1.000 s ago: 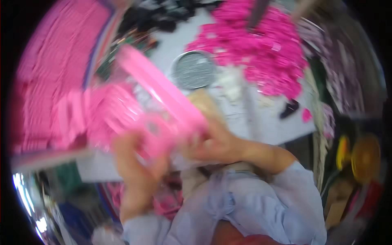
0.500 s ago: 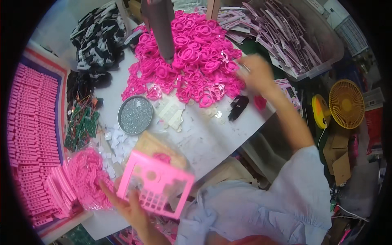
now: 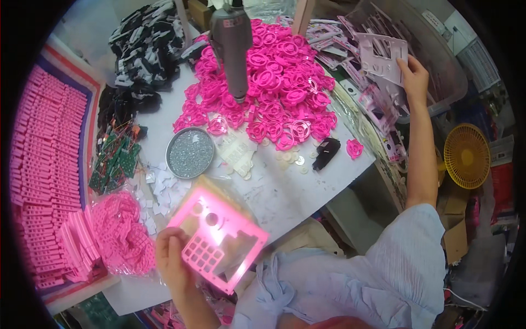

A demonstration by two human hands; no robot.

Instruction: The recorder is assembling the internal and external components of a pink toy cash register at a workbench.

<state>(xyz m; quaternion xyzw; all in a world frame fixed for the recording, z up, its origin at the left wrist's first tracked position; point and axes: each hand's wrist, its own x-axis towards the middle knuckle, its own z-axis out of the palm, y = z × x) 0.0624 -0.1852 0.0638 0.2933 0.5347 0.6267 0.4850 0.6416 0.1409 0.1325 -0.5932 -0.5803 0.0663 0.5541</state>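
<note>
My left hand (image 3: 174, 263) grips the left edge of a bright pink plastic panel (image 3: 226, 226), a housing face with a grid of square holes and a large window. The panel is tilted over the near edge of the table, and light glares off it. Away at the far right, my right hand (image 3: 415, 79) pinches a pale, thin panel (image 3: 378, 64) with cut-outs by its right side. Beneath that panel lie more pale printed panels (image 3: 378, 104). A heap of magenta ring-shaped parts (image 3: 274, 77) covers the far middle of the white table.
A grey electric screwdriver (image 3: 233, 55) hangs above the table. A round tin (image 3: 189, 176) holds small metal screws. Stacked pink housings (image 3: 49, 181) fill a box at left, beside a bag of pink parts (image 3: 123, 233). A yellow fan (image 3: 467, 156) stands at right.
My right hand has moved right and away from the magenta heap and now holds a pale panel. My left hand's fingers have closed round the pink panel's edge, and the panel has turned.
</note>
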